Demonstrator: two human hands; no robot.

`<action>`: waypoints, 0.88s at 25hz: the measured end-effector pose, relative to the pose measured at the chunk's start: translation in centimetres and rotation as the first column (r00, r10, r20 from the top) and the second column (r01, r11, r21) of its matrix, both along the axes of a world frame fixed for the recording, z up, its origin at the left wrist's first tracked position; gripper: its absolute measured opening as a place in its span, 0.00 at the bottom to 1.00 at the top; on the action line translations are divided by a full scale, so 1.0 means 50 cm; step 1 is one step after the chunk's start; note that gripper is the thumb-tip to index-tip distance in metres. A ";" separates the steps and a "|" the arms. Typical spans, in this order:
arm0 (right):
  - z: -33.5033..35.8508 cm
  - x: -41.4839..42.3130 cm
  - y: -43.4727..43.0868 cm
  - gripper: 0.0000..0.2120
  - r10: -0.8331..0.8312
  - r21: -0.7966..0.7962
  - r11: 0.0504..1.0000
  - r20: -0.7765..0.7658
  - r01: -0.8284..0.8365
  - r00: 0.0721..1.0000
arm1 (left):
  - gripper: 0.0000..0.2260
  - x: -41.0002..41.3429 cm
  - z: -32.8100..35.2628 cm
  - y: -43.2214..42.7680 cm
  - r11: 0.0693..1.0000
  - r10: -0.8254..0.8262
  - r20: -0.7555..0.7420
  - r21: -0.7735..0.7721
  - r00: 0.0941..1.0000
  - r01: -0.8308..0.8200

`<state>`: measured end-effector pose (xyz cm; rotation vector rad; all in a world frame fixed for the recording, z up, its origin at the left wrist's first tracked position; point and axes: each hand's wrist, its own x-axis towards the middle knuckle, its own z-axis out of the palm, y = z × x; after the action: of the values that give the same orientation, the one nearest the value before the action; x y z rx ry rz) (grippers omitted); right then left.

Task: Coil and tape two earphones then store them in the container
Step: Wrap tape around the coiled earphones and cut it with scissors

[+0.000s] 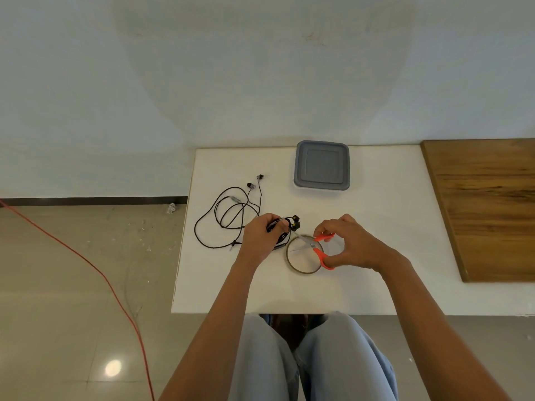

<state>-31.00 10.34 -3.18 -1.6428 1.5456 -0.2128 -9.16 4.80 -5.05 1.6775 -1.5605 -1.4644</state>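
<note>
the white tabletop point(376, 227) carries everything. the grey-lidded container point(322, 165) sits shut at the far edge, well apart from the work. the second earphone point(228, 218) lies uncoiled in loose loops near the left edge.

our left hand point(259, 241) has its fingers curled round the first earphone point(286, 224), gathered into a small coil. our right hand point(350, 244) has its fingers gripping the orange handles of the scissors point(314, 247), whose blades stand apart above the tape roll point(301, 272), which lies flat toward the near edge, just beside the coil.

we judge this is the taping step for the first earphone: cutting the tape. whether a strip runs from roll to coil, we cannot tell. the next move calls for closing the blades cleanly on the tape alone, clear of the cable, while the left hand keeps the coil from springing loose.
</note>
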 end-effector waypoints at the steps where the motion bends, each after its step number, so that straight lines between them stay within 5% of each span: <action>1: 0.002 -0.001 -0.002 0.22 0.006 -0.006 1.000 -0.004 -0.006 1.000 | 0.08 -0.002 0.002 -0.001 1.000 -0.013 0.008 0.000 1.000 0.013; 22: 0.030 -0.033 0.009 0.23 0.014 0.052 0.999 0.053 -0.017 0.998 | 0.08 -0.016 0.022 0.000 0.991 -0.049 -0.108 0.121 0.993 0.062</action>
<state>-32.64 10.81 -1.70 -1.5956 1.4864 -0.2049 -9.98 4.80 -3.94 1.6075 -1.4992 -1.6817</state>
